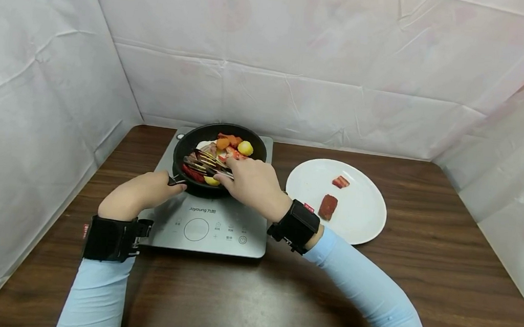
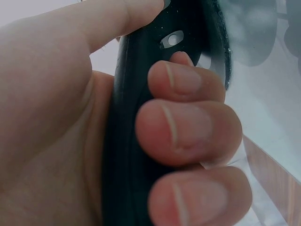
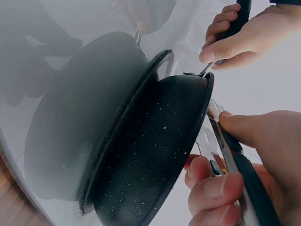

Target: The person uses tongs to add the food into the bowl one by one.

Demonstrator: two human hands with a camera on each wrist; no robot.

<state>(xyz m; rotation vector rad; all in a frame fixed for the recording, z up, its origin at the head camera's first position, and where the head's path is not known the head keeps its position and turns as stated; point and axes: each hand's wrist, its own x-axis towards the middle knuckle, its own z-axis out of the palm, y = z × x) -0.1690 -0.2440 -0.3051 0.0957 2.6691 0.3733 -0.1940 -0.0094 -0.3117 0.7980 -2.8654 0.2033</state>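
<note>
Both hands are busy: the left hand is wrapped around the pan handle, steadying the black pan on the induction cooker, while the right hand grips tongs over the food. Picking pieces seems underway; next, likely a lift toward the plate just right of that hand.

White plate sits on brown wooden table, just right of grey induction cooker. Two reddish meat pieces on plate: larger one near its left edge, smaller one behind it. Creased white sheeting walls table on three sides.
</note>
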